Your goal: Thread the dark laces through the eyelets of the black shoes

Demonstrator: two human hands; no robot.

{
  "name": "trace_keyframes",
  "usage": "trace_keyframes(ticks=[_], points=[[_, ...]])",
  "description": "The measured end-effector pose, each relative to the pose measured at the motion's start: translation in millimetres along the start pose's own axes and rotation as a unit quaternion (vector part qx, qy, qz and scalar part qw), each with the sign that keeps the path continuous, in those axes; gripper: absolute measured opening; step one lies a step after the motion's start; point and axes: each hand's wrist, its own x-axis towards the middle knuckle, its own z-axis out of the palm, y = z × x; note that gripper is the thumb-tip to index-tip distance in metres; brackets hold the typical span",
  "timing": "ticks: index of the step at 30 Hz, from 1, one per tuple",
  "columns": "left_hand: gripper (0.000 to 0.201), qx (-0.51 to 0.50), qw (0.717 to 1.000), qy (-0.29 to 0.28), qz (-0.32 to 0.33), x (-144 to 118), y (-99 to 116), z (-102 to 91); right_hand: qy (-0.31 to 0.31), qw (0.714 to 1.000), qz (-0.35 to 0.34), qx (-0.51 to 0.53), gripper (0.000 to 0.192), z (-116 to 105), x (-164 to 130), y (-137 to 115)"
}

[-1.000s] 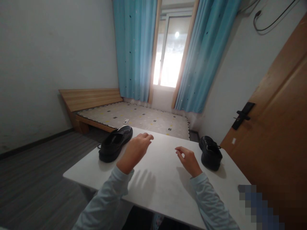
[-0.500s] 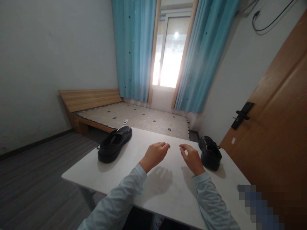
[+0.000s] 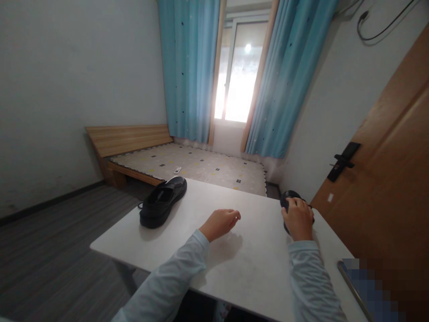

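Observation:
My right hand lies over a black shoe on the right of the white table. Its fingers are bent around the shoe's top and far side, and they hide much of it. Above the middle of the table hovers my left hand, palm down, with loosely curved fingers and nothing in them; a shadow falls below it. The other black shoe stands upright near the table's far left edge, toe pointing away, with a small loop at its heel.
Beyond the table is a low bed with a patterned mattress, on which lies a small white remote-like object. A flat dark-edged object, partly pixelated, lies at the table's right edge. A brown door stands at the right.
My right hand has moved right, from above the table's middle onto the right shoe. My left hand has shifted slightly right and lower in view. The left shoe stays in place.

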Motion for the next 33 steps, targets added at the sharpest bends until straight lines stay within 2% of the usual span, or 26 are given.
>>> trace_keyframes(ticks=[11,18,23,33], points=[[0.02,-0.008,1.0,-0.008,-0.001,-1.7,-3.9,4.4,-0.136,0.977,0.142,-0.084,0.023,-6.0,-5.7,9.3],[0.02,-0.005,1.0,-0.008,0.002,-2.3,-3.2,2.5,-0.208,0.969,0.11,-0.07,0.021,3.2,-4.5,21.8],[0.02,-0.003,1.0,-0.005,0.007,-2.1,-4.9,3.9,-0.208,0.97,0.101,-0.081,0.021,3.8,-1.8,22.1],[0.019,0.001,1.0,0.007,0.001,-2.9,-4.5,2.9,-0.106,0.991,0.053,-0.054,0.016,1.2,1.1,9.8]])
